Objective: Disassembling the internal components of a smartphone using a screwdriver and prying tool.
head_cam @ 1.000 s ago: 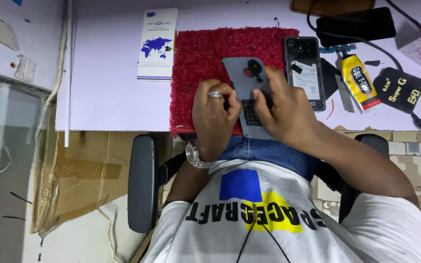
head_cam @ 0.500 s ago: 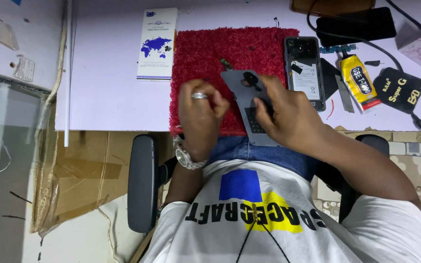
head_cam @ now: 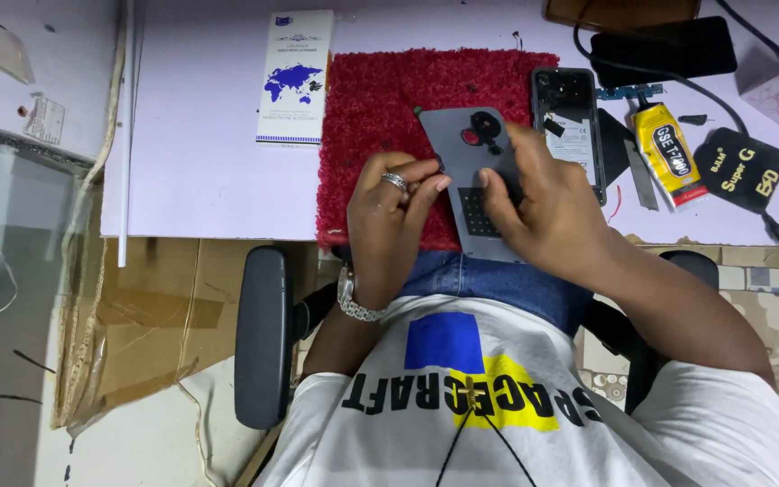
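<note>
A grey phone point(head_cam: 467, 144) lies back-up, with its round camera bump showing, over the near edge of a red fuzzy mat point(head_cam: 380, 99). My right hand point(head_cam: 547, 212) grips the phone's lower right part, its fingers lying across the back. My left hand point(head_cam: 391, 221), wearing a ring and a metal wristwatch, has thumb and forefinger pinched at the phone's left edge. I cannot tell whether a small tool sits between those fingertips.
Right of the mat lie a second phone with its back off point(head_cam: 572, 126), a yellow glue tube point(head_cam: 669, 153), a thin metal blade point(head_cam: 637, 176), a black pouch point(head_cam: 743, 167) and a black device with a cable point(head_cam: 664, 50). A white booklet point(head_cam: 295, 77) lies to the left. Chair armrest point(head_cam: 263, 334) below.
My left hand lifted off the phone, swung left, and now pinches at its left edge. The phone has tilted and slid slightly up the mat in my right hand.
</note>
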